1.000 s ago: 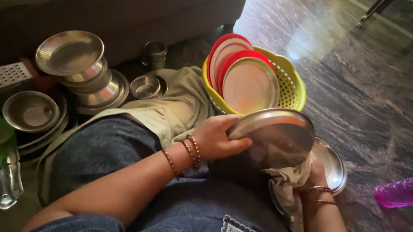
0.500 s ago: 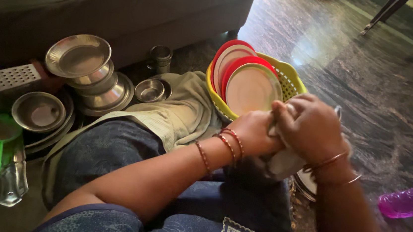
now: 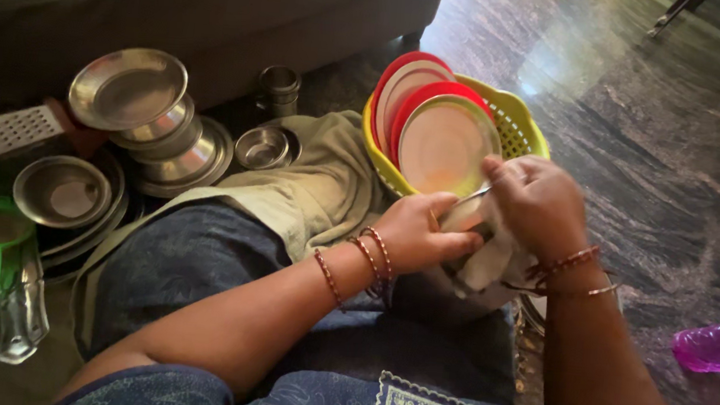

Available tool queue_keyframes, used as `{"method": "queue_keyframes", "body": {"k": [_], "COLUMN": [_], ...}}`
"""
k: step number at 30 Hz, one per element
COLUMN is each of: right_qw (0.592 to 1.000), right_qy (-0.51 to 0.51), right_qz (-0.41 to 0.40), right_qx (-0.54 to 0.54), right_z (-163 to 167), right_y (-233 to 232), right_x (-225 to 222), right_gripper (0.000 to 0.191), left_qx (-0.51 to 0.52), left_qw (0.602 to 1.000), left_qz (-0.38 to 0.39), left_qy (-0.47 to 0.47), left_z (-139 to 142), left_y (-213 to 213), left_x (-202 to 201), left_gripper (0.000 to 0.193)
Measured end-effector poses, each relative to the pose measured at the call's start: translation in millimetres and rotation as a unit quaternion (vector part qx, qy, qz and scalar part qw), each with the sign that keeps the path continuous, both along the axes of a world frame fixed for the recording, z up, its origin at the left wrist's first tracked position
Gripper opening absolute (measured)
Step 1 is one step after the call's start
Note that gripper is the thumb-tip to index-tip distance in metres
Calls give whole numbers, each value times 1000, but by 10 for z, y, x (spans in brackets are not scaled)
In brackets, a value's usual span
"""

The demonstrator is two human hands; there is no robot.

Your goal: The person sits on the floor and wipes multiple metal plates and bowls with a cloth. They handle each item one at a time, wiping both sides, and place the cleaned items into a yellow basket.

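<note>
My left hand (image 3: 414, 233) is clamped round the steel plate (image 3: 463, 213) and my right hand (image 3: 538, 201) is pinching a white cloth (image 3: 485, 261) against it, right beside the yellow basket (image 3: 519, 125), so I'd say grip firm, wipe rim to rim.

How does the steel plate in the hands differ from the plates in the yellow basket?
The steel plate is bare metal; the basket plates are red-rimmed with pale faces. The steel plate is gripped by the left hand and mostly hidden under the right hand and a cloth; the basket plates stand on edge in the yellow basket, untouched. Both are round.
</note>
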State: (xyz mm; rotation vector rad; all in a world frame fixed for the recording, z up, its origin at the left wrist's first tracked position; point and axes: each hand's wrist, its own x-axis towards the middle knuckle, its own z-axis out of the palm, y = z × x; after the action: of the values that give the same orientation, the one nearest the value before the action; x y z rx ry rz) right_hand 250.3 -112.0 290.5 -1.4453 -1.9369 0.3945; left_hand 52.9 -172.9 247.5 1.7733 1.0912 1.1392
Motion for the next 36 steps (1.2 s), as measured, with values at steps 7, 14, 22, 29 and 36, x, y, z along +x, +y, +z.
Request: {"method": "queue_keyframes", "body": {"k": [7,14,22,29,36], "right_qw": [978,752,751,979,994], "right_qy": [191,567,597,132,58], "right_qz": [26,15,4,96,79], "right_qx": [-79,-336,-284,123,38], "right_z": [-477,-1657,-1595,-11,205], "right_y": [414,169,-122,-287,-263], "right_x": [515,894,851,208,-70], "right_gripper": [44,50,65,40,42], "left_qx": [8,71,68,151,137], "left_qw": [999,997,995,981,980], "left_qz": [20,26,45,24,29], "left_qy": [41,18,60,120,142], "left_z": [-135,-252,-198,20,-17], "left_y": [-106,-86,-232,-323,-266], "left_x": [-132,-359,-566,-278,-158], "left_gripper": [50,47,44,43,43]}}
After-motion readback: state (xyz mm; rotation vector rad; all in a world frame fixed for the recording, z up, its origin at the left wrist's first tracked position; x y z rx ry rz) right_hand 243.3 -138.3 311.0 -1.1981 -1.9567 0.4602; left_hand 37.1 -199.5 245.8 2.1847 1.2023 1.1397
